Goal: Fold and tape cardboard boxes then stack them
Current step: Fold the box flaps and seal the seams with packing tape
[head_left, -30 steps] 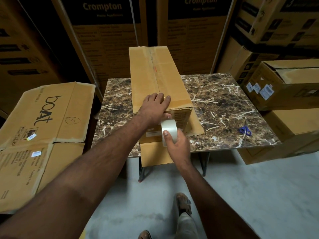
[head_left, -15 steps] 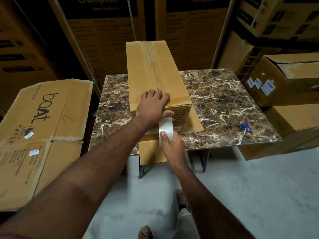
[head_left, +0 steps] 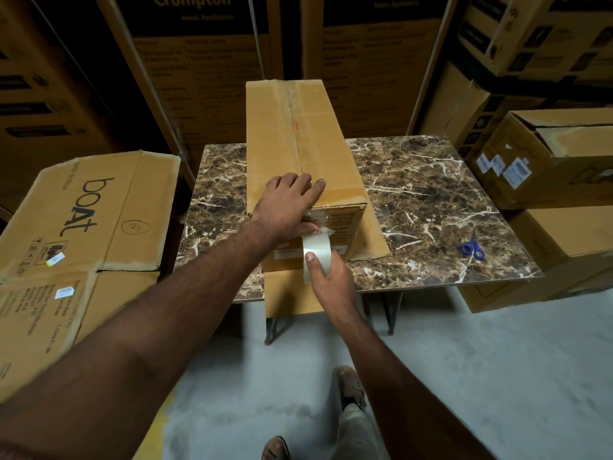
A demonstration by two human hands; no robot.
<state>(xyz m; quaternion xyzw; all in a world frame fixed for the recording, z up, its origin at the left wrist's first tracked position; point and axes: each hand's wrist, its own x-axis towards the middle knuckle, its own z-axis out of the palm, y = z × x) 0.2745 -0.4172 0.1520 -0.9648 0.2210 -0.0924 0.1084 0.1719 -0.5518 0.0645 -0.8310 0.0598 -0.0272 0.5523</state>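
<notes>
A long brown cardboard box (head_left: pixel 298 141) lies on the marble-patterned table (head_left: pixel 431 200), its top seam covered with clear tape. My left hand (head_left: pixel 287 204) rests flat on the box's near top edge, its thumb pressing a crinkled tape end onto the near end face. My right hand (head_left: pixel 326 272) grips a roll of clear tape (head_left: pixel 316 252) just below, in front of that end face. A short strip runs from the roll up to the box. Flaps of the box stick out at the near end, one over the table's front edge.
Blue scissors (head_left: pixel 472 250) lie on the table's right side. A flattened "boAt" carton (head_left: pixel 83 234) leans at the left. Stacked boxes (head_left: pixel 547 167) stand at the right, tall Crompton cartons (head_left: pixel 205 78) behind. Grey floor and my feet are below.
My right hand has lowered the roll slightly, drawing a short strip of tape down the end face. My left hand stays on the box edge.
</notes>
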